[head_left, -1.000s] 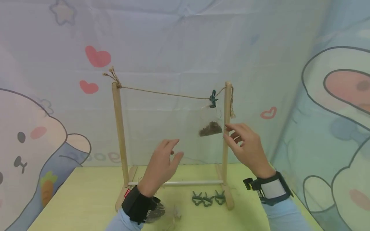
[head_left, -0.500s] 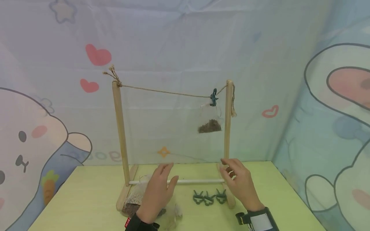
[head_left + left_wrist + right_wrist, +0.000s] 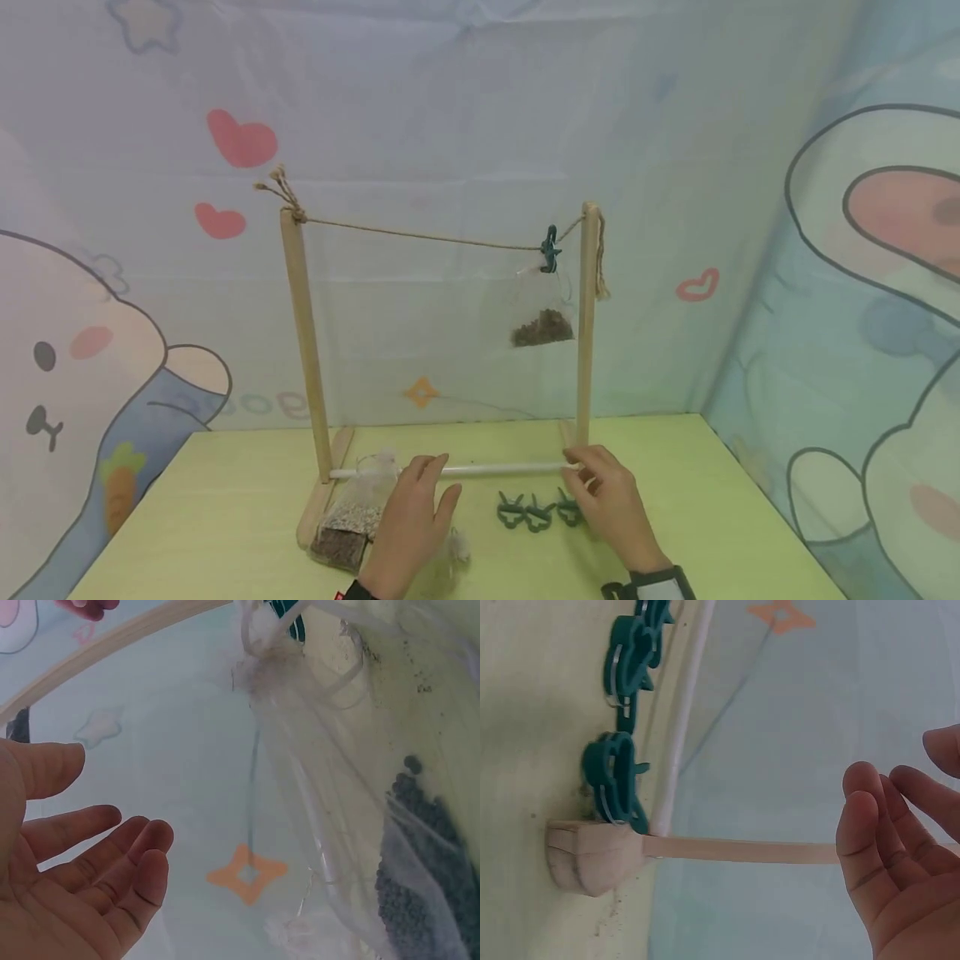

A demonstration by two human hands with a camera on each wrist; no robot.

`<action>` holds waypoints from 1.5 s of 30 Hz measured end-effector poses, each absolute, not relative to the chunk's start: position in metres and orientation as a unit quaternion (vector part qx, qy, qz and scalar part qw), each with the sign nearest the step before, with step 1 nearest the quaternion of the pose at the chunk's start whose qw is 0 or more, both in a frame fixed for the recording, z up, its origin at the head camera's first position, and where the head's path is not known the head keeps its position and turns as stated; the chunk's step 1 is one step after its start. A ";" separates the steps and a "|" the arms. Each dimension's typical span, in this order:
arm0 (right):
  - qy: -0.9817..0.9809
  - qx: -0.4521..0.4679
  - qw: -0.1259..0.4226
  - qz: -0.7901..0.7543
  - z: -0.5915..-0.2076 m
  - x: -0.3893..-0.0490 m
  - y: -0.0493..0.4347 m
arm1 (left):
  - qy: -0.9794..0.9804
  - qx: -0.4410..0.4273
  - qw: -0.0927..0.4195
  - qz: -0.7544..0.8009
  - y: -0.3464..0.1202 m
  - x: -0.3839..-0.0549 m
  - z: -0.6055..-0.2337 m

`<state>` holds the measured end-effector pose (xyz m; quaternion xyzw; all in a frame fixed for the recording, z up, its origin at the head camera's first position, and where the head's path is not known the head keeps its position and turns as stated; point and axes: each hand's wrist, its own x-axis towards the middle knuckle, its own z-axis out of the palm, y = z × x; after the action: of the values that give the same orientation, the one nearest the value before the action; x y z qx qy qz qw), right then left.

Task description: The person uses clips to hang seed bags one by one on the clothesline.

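Right now right hand, fingers loose and holding nothing, sits just over the rightmost green clip; left hand, fingers spread, hovers over mesh bags

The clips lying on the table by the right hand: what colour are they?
Dark green clips, clearest in the right wrist view.
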<state>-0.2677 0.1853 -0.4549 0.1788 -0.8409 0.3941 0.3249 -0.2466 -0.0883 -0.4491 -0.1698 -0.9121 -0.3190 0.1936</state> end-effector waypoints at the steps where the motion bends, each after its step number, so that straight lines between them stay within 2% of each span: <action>1: -0.843 0.178 0.321 0.394 -0.457 -0.268 0.185 | -0.913 -0.169 0.195 -0.316 -0.089 -0.247 -0.450; 6: -0.862 0.172 0.288 0.380 -0.465 -0.271 0.181 | -0.915 -0.175 0.213 -0.294 -0.087 -0.246 -0.447; 13: -0.911 0.135 0.166 0.352 -0.476 -0.277 0.174 | -0.906 -0.234 0.253 -0.244 -0.072 -0.243 -0.448; 15: -0.920 0.138 0.151 0.335 -0.482 -0.279 0.174 | -0.908 -0.245 0.249 -0.230 -0.067 -0.242 -0.451; 19: -0.933 0.149 0.133 0.298 -0.493 -0.282 0.172 | -0.919 -0.257 0.236 -0.186 -0.057 -0.242 -0.461; 27: -0.942 0.177 0.103 0.268 -0.501 -0.281 0.174 | -0.919 -0.290 0.243 -0.108 -0.037 -0.245 -0.481; 33: -0.947 0.185 0.082 0.251 -0.500 -0.280 0.173 | -0.929 -0.283 0.211 -0.108 -0.028 -0.239 -0.486; 39: -0.952 0.179 0.093 0.229 -0.500 -0.281 0.171 | -0.933 -0.279 0.198 -0.116 -0.027 -0.236 -0.485; 45: -0.954 0.176 0.090 0.225 -0.500 -0.282 0.170 | -0.930 -0.281 0.207 -0.117 -0.030 -0.239 -0.489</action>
<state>-0.2822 0.1705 -0.4996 0.1764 -0.9541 0.2247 0.0896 -0.2386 -0.0301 -0.4890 -0.2811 -0.9297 -0.1169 0.2074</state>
